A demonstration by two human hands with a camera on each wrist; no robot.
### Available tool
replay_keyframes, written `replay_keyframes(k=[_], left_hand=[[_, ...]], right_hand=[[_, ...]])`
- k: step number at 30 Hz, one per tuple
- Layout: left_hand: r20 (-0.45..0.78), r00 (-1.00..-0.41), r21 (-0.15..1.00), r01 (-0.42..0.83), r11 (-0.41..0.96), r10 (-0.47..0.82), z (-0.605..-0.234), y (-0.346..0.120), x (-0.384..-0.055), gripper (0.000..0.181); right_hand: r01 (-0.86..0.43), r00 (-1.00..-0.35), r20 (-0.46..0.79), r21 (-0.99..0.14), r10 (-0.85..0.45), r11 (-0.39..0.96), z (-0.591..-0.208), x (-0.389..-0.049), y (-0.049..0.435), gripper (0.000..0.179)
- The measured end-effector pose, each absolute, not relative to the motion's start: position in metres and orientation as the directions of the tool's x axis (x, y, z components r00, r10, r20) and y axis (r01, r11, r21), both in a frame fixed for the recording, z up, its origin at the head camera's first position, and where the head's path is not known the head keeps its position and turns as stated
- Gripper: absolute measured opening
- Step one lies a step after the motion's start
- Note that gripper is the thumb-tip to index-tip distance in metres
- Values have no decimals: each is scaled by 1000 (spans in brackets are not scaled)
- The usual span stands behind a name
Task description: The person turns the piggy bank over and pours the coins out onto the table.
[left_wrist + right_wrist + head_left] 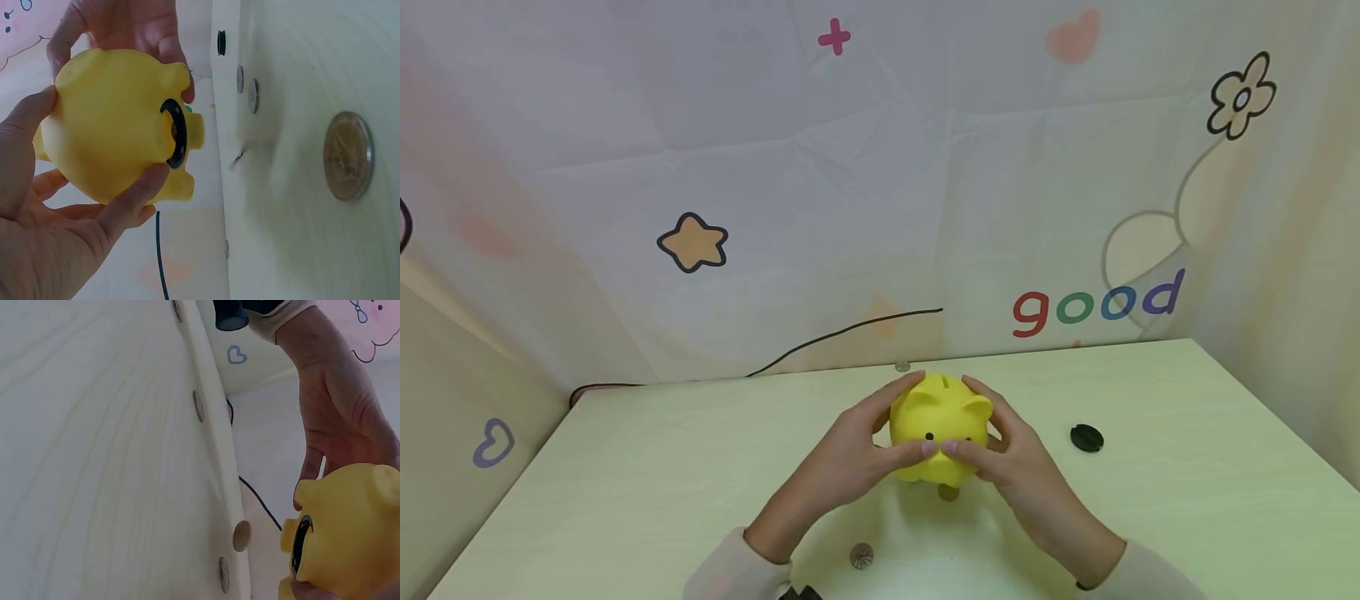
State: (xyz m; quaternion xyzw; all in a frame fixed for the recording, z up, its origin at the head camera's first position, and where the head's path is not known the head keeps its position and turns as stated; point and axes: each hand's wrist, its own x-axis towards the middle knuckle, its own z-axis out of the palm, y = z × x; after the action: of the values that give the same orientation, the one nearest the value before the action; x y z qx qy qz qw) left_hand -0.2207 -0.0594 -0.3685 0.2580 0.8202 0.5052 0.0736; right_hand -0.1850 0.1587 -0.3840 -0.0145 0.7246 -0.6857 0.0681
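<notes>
A yellow piggy bank [938,417] is held between both hands above the table, its coin slot on top and its face toward the head camera. My left hand [856,443] grips its left side, thumb over the face. Round the right side curls my right hand [1017,452], its thumb close to the other one. The left wrist view shows a black-rimmed hole [180,144] in the bank's underside. Below the bank, a blurred coin [237,159] stands out over the table. Another coin [949,492] shows just under the bank in the head view.
A black round stopper [1087,438] lies on the pale table [1180,500] to the right. One coin [861,556] lies near the front, another coin [902,366] at the back edge. Behind the table hangs a printed cloth [850,250].
</notes>
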Motion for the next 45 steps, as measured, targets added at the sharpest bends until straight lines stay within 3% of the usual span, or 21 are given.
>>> replay_keyframes(k=[5, 10, 15, 20, 25, 28, 30, 32, 34, 36, 39, 42, 45], left_hand=[[75, -839, 918, 270, 291, 540, -373, -63, -223, 90], [46, -814, 939, 233, 254, 579, -379, -65, -225, 109], [55, -805, 918, 273, 286, 591, -384, -67, -225, 115], [63, -799, 910, 292, 295, 597, -387, -68, -226, 115], [53, -806, 916, 274, 292, 590, -386, -68, -227, 114], [59, -806, 935, 252, 251, 589, -385, -67, -227, 107], [71, -814, 943, 243, 228, 577, -385, -66, -227, 100], [86, -829, 941, 250, 229, 553, -384, -64, -227, 92], [121, -842, 923, 291, 254, 526, -382, -62, -227, 85], [152, -855, 897, 330, 294, 496, -380, -60, -226, 79], [205, -858, 858, 389, 335, 471, -378, -58, -225, 70], [228, -859, 839, 413, 355, 459, -375, -57, -224, 64], [221, -862, 839, 406, 361, 456, -375, -57, -223, 62]], right_hand=[[-193, -980, 167, -922, -103, 336, -385, -181, 155, 85], [-487, -849, 498, -613, -175, 622, -391, -178, 148, 84], [-579, -704, 651, -295, -284, 761, -394, -176, 144, 85], [-601, -644, 689, -186, -333, 777, -394, -177, 143, 85], [-610, -655, 690, -241, -309, 755, -393, -177, 144, 86], [-579, -751, 616, -441, -238, 686, -390, -178, 148, 83], [-478, -864, 474, -666, -169, 573, -386, -180, 152, 81], [-296, -955, 275, -876, -110, 381, -381, -183, 157, 75], [-94, -994, 81, -979, -77, 183, -377, -186, 162, 70], [63, -995, -63, -998, -81, 10, -375, -189, 166, 64], [166, -983, -152, -975, -102, -148, -377, -191, 170, 60], [197, -978, -175, -956, -115, -219, -381, -193, 172, 60], [184, -979, -161, -961, -126, -208, -383, -193, 172, 60]])
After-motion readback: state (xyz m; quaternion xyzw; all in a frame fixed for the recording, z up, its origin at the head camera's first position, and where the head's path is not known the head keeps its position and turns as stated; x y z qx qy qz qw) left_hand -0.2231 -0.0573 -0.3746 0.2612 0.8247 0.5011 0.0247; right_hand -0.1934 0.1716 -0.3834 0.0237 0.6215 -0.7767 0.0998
